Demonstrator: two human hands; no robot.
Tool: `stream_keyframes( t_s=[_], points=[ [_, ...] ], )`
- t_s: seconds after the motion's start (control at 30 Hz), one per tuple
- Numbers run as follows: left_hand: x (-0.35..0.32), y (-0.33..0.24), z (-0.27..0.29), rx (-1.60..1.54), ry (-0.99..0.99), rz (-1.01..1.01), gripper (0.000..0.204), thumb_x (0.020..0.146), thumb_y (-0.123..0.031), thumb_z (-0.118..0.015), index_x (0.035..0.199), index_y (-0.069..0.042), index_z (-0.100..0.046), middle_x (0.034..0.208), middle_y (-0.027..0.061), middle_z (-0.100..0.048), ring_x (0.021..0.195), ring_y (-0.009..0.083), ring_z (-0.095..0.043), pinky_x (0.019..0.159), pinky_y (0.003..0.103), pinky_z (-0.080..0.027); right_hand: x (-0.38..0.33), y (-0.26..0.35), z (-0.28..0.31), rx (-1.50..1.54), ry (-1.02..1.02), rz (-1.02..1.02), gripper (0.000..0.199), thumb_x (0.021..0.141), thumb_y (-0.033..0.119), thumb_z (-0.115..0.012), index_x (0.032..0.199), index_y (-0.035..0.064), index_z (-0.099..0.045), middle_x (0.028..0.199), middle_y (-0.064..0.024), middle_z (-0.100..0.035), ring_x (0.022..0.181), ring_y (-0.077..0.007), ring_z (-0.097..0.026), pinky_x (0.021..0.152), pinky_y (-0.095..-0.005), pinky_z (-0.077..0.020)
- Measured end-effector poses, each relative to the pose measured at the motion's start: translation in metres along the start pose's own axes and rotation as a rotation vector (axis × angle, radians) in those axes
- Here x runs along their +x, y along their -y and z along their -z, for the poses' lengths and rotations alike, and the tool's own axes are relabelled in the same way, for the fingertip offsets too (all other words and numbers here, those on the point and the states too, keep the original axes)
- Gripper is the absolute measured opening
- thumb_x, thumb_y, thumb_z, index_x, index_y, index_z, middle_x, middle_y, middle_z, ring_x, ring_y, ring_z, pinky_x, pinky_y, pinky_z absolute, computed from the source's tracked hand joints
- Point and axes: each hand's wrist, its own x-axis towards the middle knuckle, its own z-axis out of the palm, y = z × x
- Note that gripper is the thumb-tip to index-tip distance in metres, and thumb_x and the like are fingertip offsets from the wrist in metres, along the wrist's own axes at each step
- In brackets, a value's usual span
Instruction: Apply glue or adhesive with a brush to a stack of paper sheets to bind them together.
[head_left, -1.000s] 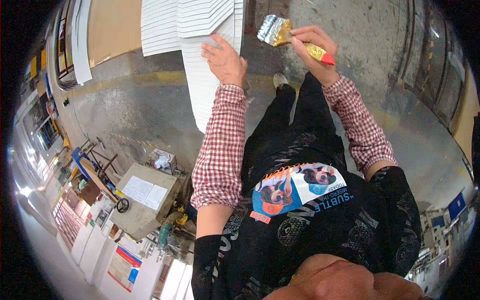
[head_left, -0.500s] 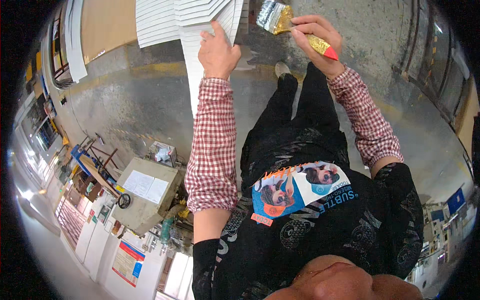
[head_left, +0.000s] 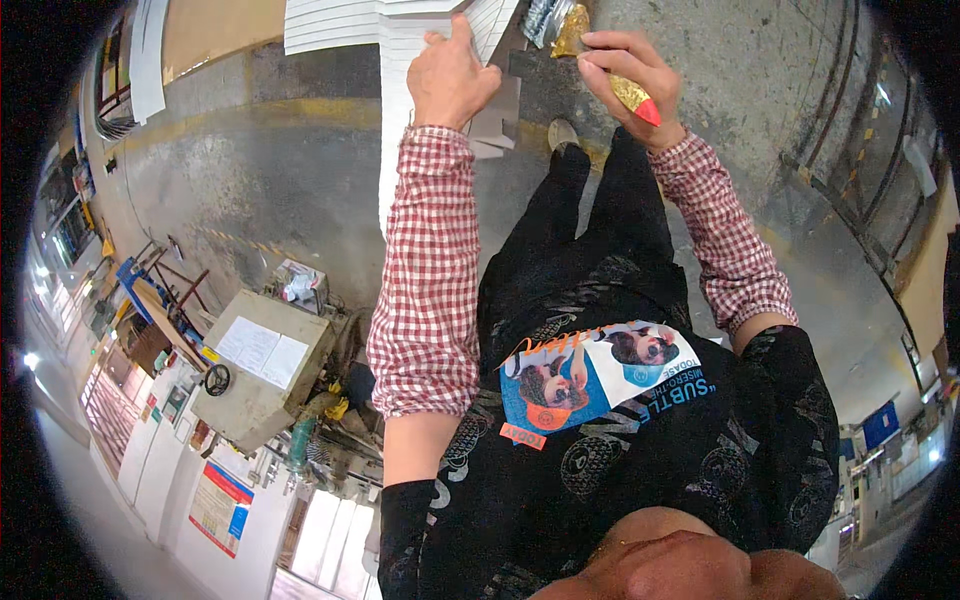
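Note:
My right hand (head_left: 638,88) grips a wide paintbrush (head_left: 571,32) with a gold ferrule or gold-smeared neck and a red-tipped yellow handle. Its grey-white bristles reach the top edge of the picture, close beside the right side of a fanned stack of white sheets (head_left: 335,28). Thin dark lines mark the overlapping edges of these sheets. Over the stack lies my left hand (head_left: 452,78), index finger stretched forward and thumb out to the side. A long white strip (head_left: 394,150) runs down from there, partly hidden by my left sleeve. Small greyish flaps (head_left: 495,125) show beside my left wrist.
A brown board (head_left: 222,32) and a hanging white strip (head_left: 149,60) are at the upper left. Below left stands a beige machine (head_left: 235,400) with papers on top and a black handwheel (head_left: 216,380). Metal rails (head_left: 850,200) edge the floor at right.
My left hand has moved up and slightly right over the sheets. The brush has shifted up and right in the picture, its bristles partly cut off. Greyish flaps now show more by my left wrist.

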Motion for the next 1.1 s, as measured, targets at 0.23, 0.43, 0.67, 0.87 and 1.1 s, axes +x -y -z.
stream_keyframes(
  t_s=[0.23, 0.43, 0.67, 0.87, 1.1],
  points=[
    [-0.004, -0.014, 0.017, -0.012, -0.035, -0.036, 0.067, 0.063, -0.019, -0.062, 0.123, 0.008, -0.049, 0.077, 0.0249, -0.062, 0.070, 0.0372, -0.063, 0.063, 0.044, -0.051, 0.000, 0.005, 0.013, 0.048, -0.005, 0.028, 0.013, 0.075, 0.006, -0.074, 0.086, 0.0051, -0.068, 0.098, -0.0090, -0.065, 0.082, -0.0197, -0.065, 0.071, -0.0279, -0.0527],
    [-0.003, -0.026, 0.021, -0.004, -0.171, -0.075, 0.067, 0.063, -0.018, -0.062, 0.123, 0.008, -0.048, 0.087, 0.0286, -0.061, 0.075, 0.0384, -0.063, 0.064, 0.044, -0.052, -0.009, -0.004, 0.012, 0.007, 0.133, 0.087, 0.015, 0.073, 0.006, -0.076, 0.086, 0.0052, -0.068, 0.100, -0.0090, -0.065, 0.084, -0.0215, -0.065, 0.072, -0.0290, -0.0527],
    [-0.002, -0.027, 0.029, -0.045, -0.118, -0.012, 0.063, 0.063, -0.017, -0.062, 0.121, 0.006, -0.049, 0.087, 0.0281, -0.061, 0.075, 0.0388, -0.062, 0.065, 0.046, -0.051, 0.002, 0.007, 0.019, 0.034, 0.101, 0.133, 0.016, 0.072, 0.006, -0.077, 0.085, 0.0051, -0.068, 0.099, -0.0093, -0.065, 0.084, -0.0228, -0.065, 0.071, -0.0299, -0.0528],
    [-0.002, -0.031, 0.022, -0.055, -0.147, -0.004, 0.061, 0.063, -0.016, -0.062, 0.119, 0.004, -0.051, 0.085, 0.0270, -0.061, 0.076, 0.0382, -0.062, 0.066, 0.046, -0.051, -0.004, 0.008, 0.030, 0.050, 0.279, 0.112, 0.014, 0.073, 0.005, -0.075, 0.084, 0.0041, -0.067, 0.098, -0.0095, -0.067, 0.081, -0.0219, -0.065, 0.071, -0.0293, -0.0527],
    [-0.005, -0.037, 0.024, -0.059, -0.170, 0.081, 0.063, 0.063, -0.014, -0.062, 0.122, 0.002, -0.050, 0.099, 0.0273, -0.060, 0.084, 0.0379, -0.062, 0.071, 0.045, -0.052, 0.039, 0.018, 0.059, 0.167, 0.354, -0.107, 0.009, 0.078, 0.006, -0.070, 0.086, 0.0023, -0.067, 0.096, -0.0097, -0.068, 0.085, -0.0182, -0.065, 0.075, -0.0285, -0.0511]
  ],
)
